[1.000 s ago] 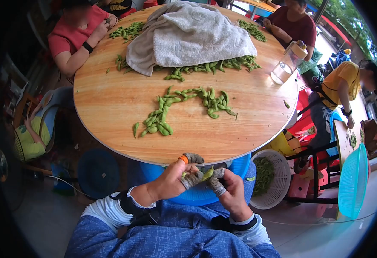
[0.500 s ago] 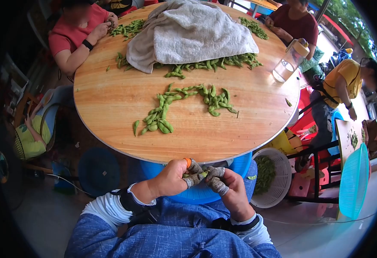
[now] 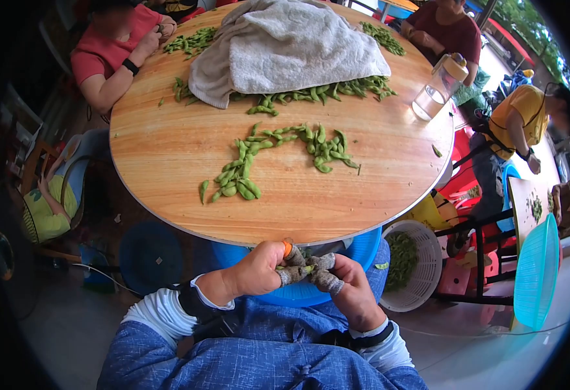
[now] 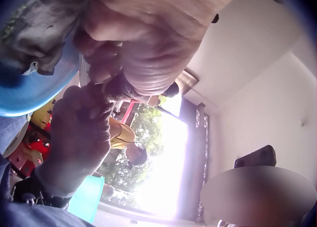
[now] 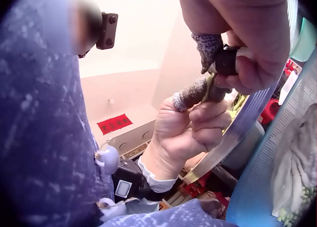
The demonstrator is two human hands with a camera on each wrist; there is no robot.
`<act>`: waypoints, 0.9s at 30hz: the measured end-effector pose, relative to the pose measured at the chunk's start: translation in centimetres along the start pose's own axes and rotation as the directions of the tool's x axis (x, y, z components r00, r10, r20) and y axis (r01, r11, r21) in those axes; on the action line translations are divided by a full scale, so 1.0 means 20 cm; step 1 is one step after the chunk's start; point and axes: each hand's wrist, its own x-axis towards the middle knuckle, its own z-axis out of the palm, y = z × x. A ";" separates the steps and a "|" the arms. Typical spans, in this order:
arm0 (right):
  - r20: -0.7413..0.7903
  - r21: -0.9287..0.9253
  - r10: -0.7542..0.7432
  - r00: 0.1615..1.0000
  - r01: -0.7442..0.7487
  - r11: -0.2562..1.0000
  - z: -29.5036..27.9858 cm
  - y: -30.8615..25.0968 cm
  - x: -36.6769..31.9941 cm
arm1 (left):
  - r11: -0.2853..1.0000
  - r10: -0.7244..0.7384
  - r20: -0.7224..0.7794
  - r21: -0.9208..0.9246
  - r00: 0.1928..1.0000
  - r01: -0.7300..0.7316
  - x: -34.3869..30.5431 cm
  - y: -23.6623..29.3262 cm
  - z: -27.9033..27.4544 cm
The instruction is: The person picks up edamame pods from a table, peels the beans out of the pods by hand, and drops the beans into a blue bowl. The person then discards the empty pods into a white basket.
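In the head view my left hand [image 3: 249, 270] and right hand [image 3: 356, 296] meet just off the table's near edge, over a blue basin [image 3: 291, 298]. Grey fabric covers sheathe several fingertips, and an orange band circles one left finger. Between the fingertips both hands pinch a green edamame pod [image 3: 307, 268], mostly hidden by the covers. The right wrist view shows the pod [image 5: 209, 86] as a thin green strip, the left fingers below and the right fingers above it. Edamame pods [image 3: 241, 172] lie on the round wooden table [image 3: 168, 162] ahead of the hands.
A grey towel [image 3: 298, 55] covers a larger heap of pods. A water bottle [image 3: 436, 91] stands at the table's right side. A white basket [image 3: 428, 276] with green contents sits on the floor at right. Other people sit around the table.
My fingertips have closed in around the pod, which showed plainly between the hands one second ago and is now mostly covered. The pods on the table stay in place.
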 end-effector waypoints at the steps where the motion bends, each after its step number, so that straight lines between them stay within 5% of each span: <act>1: -0.007 -0.006 0.011 1.000 -0.011 1.000 0.00 0.00 0.00 | 1.000 0.006 0.010 -0.016 1.000 -0.006 0.00 -0.02 -0.01; 5: -0.027 0.005 0.021 0.999 -0.021 1.000 0.02 0.01 0.01 | 0.999 0.045 0.041 -0.011 0.998 -0.045 0.01 -0.02 0.00; 8: -0.033 0.033 0.043 0.999 -0.042 0.999 -0.03 0.05 0.02 | 0.933 0.070 -0.016 0.355 0.997 -0.060 0.01 0.00 0.00; 11: -0.051 0.061 0.026 0.998 -0.023 0.998 -0.06 0.09 0.02 | 0.399 0.323 -0.039 0.912 0.945 -0.099 -0.02 0.12 0.08; 15: -0.081 0.075 -0.067 0.994 0.073 0.995 -0.03 0.09 0.02 | 0.291 0.550 0.036 0.928 0.834 -0.232 -0.02 0.01 0.06; 20: -0.011 0.011 -0.229 0.973 0.229 0.973 -0.01 0.07 0.02 | 0.819 0.440 -0.104 0.455 0.892 -0.350 0.03 0.00 0.07; 24: 0.160 -0.221 -0.270 0.950 0.301 0.928 -0.05 0.08 0.02 | 0.955 0.294 -0.135 0.072 0.946 -0.287 0.03 -0.08 0.02; 27: 0.060 -0.221 -0.222 0.973 0.230 0.948 -0.04 0.05 0.02 | 0.856 0.263 -0.076 0.478 0.962 -0.196 0.00 0.00 -0.02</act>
